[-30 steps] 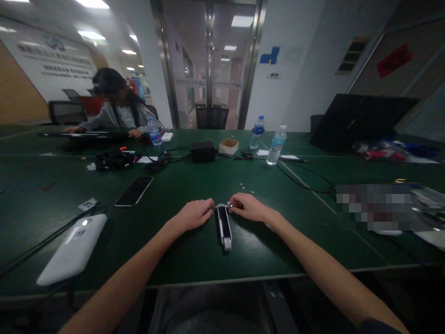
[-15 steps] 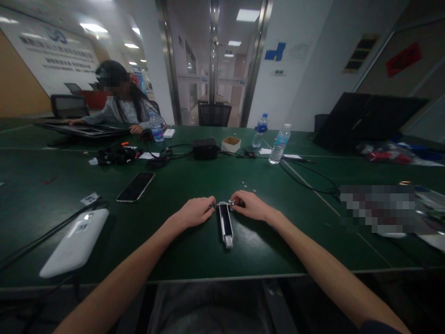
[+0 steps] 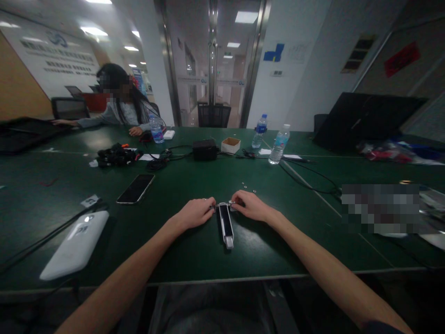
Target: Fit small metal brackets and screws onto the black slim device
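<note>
A slim, long device (image 3: 225, 225) with a white edge and a dark face lies on the green table between my hands, a pale tip at its near end. Small light-coloured pieces stick out at both sides of its far end. My left hand (image 3: 197, 212) pinches the piece on the left, fingers closed. On the other side, my right hand (image 3: 251, 205) has its fingertips closed on the small silvery piece (image 3: 232, 205). The fingers partly hide both pieces. Just beyond my right hand lie several tiny rings (image 3: 245, 187).
A phone (image 3: 136, 189) and a white power bank-like block (image 3: 75, 246) lie left. Farther off are a black box (image 3: 205, 150), a small open carton (image 3: 231, 145), cables and water bottles (image 3: 279, 144). Across the table sits another person (image 3: 120, 109); a large black case-like object (image 3: 368, 121) stands right.
The other person's flat black object has slid left along the table, with that person's arm stretched after it. My hands and the slim device have stayed nearly in place.
</note>
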A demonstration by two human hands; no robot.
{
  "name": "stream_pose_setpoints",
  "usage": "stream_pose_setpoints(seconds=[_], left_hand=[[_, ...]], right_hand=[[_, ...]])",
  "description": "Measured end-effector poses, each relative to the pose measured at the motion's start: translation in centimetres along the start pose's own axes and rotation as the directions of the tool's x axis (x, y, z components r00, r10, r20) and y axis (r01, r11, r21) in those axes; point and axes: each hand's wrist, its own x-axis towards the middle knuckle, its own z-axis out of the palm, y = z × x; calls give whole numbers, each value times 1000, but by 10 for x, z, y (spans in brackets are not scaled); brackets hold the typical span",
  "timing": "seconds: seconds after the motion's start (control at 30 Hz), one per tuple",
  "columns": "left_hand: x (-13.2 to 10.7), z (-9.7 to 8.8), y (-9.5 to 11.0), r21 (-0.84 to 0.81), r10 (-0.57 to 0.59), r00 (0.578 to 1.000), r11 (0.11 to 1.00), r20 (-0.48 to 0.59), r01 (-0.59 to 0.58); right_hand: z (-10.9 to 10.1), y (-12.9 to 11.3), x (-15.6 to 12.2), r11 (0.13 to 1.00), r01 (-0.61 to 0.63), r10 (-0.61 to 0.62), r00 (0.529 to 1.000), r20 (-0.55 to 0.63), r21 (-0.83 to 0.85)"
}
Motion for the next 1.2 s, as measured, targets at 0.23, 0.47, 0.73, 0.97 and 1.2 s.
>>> stream_pose_setpoints(seconds=[0.23, 0.47, 0.73, 0.97, 1.2], left_hand=[[-1, -2, 2, 15, 5, 1000, 1000, -6, -5], [-1, -3, 2, 30, 2, 1000, 1000, 2, -2], [0, 0, 0, -6, -27, 1000, 1000, 5, 27], [0, 0, -1, 9, 12, 1000, 1000, -14, -12], [0, 0, 0, 3, -7, 1000, 1000, -9, 7]], right_hand=[[-4, -3, -1, 999, 23, -23, 1000, -4, -26], [-3, -3, -2, 1000, 22, -22, 1000, -1, -22], [-2, 0, -1, 999, 35, -35, 999, -3, -29], [-2, -1, -1, 999, 38, -38, 999, -12, -27], [-3, -2, -2, 999, 39, -39, 999, -8, -37]])
